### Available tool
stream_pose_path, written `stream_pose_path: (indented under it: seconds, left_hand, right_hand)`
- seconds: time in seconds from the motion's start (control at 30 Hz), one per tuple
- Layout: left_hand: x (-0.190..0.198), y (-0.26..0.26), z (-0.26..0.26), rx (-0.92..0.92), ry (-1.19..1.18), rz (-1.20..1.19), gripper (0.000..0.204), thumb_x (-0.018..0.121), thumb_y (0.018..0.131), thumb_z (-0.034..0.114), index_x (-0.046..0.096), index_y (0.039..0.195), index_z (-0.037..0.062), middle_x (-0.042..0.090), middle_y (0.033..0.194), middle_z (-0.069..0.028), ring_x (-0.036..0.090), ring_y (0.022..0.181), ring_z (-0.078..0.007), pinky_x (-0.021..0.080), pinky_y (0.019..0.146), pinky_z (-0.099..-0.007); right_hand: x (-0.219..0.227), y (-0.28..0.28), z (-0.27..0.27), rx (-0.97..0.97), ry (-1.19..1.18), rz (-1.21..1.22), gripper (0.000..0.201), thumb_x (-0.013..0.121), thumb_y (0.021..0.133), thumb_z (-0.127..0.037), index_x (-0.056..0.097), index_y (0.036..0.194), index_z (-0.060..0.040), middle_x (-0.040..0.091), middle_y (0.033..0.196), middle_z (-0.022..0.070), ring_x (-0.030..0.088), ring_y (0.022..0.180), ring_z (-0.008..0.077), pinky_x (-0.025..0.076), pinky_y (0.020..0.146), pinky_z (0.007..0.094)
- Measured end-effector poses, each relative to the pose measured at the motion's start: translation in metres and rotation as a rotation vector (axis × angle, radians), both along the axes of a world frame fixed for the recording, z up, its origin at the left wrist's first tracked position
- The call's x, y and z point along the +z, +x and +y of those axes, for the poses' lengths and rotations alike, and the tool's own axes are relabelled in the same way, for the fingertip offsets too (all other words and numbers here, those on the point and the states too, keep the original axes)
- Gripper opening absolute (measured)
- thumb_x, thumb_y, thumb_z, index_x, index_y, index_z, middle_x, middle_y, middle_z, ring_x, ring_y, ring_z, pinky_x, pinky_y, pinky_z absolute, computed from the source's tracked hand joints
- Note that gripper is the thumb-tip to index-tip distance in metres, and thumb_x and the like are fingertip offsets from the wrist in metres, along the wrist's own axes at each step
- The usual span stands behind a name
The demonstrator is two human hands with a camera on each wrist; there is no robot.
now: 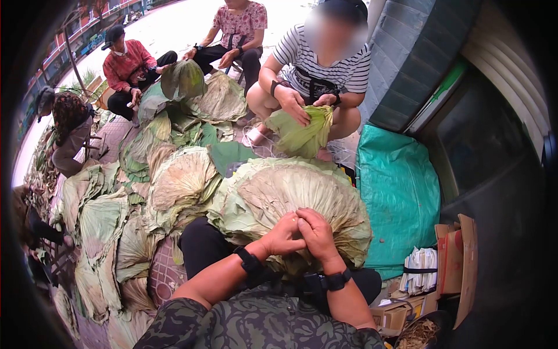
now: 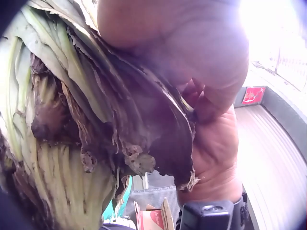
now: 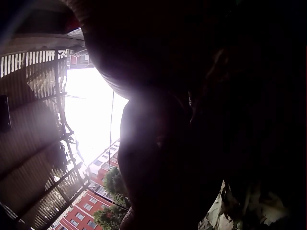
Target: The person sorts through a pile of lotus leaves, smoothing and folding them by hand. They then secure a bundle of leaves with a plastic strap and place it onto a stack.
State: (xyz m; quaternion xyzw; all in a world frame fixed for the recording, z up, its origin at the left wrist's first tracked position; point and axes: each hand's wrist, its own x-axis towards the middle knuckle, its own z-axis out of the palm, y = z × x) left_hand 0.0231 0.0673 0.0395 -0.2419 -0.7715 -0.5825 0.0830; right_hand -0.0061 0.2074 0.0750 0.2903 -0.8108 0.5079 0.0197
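A thick round stack of dried, pale green and brown leaves (image 1: 290,192) rests at the wearer's lap in the head view. Over its near part, the left hand (image 1: 283,234) and right hand (image 1: 317,234) meet, fingers bent and touching at the tips. Whether they pinch anything between them is hidden. The left wrist view has wrinkled leaf edges and cut stems (image 2: 141,162) beside the left hand (image 2: 192,52), with the other hand (image 2: 211,158) behind it. In the right wrist view the hand (image 3: 153,143) is very dark, with leaves (image 3: 230,211) below.
Flat leaf piles (image 1: 104,227) cover the paving at left. A person in a striped shirt (image 1: 343,64) opposite holds a green leaf bundle (image 1: 302,131); several others sit farther back and left. At right lie a green tarp (image 1: 395,198), bundled papers (image 1: 419,270) and cardboard boxes (image 1: 450,259).
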Motion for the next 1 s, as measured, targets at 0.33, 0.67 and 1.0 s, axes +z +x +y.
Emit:
stream_pose_path:
  seconds: [0.33,0.67,1.0]
  left_hand:
    - [0.009,0.001,-0.005,-0.106,0.054,-0.094,0.031,0.066,0.072,0.020,0.061,0.098,0.0049,0.051,0.109,-0.0096,0.045,0.105,-0.0241,0.034,0.095,-0.0349]
    - [0.037,-0.017,-0.022,0.538,0.550,-0.291,0.020,0.062,0.082,0.009,0.061,0.099,-0.0024,0.064,0.093,-0.0062,0.058,0.090,-0.0127,0.046,0.082,-0.0272]
    - [0.045,-0.134,-0.061,0.771,0.753,-0.789,0.073,0.073,0.076,0.033,0.035,0.129,-0.0005,0.048,0.120,-0.0123,0.048,0.104,-0.0235,0.046,0.077,-0.0374]
  right_hand:
    - [-0.003,0.001,-0.001,-0.002,0.017,0.036,0.025,0.054,0.082,-0.017,0.061,0.099,-0.0001,0.061,0.103,0.0177,0.055,0.101,0.0353,0.041,0.092,0.0404]
    - [0.001,0.009,0.000,-0.095,0.154,0.020,0.039,0.056,0.082,-0.026,0.057,0.113,-0.0021,0.056,0.114,0.0175,0.051,0.107,0.0337,0.037,0.095,0.0402]
    - [0.001,0.008,-0.006,-0.051,0.319,0.197,0.037,0.062,0.073,-0.027,0.061,0.101,-0.0036,0.059,0.110,0.0166,0.052,0.105,0.0322,0.037,0.093,0.0409]
